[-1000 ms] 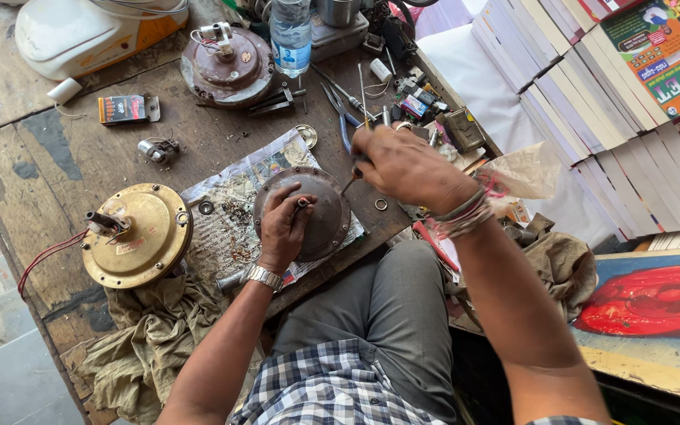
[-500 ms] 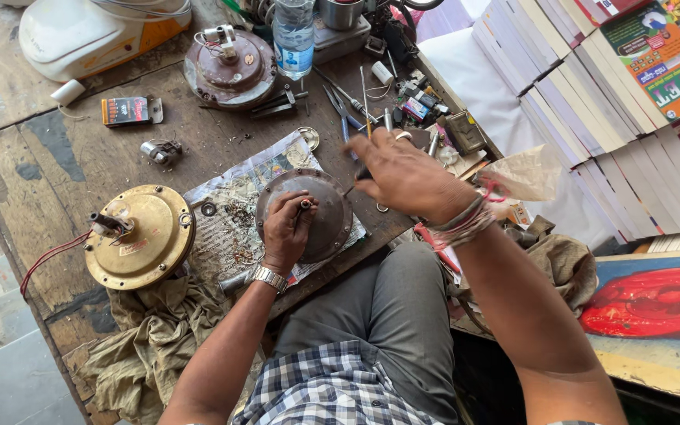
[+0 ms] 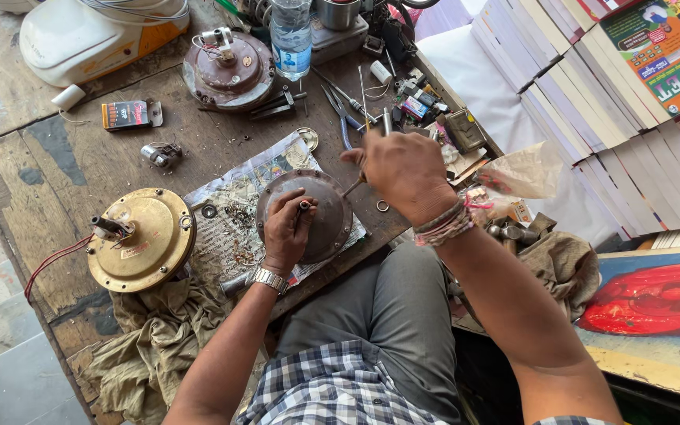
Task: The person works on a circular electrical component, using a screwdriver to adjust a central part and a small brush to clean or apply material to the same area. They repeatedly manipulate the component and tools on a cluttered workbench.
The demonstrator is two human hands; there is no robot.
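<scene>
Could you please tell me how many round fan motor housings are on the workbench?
3: a brass-coloured one at the left, a dark one under the left hand, and a brown one at the back. Clutter may hide others.
</scene>
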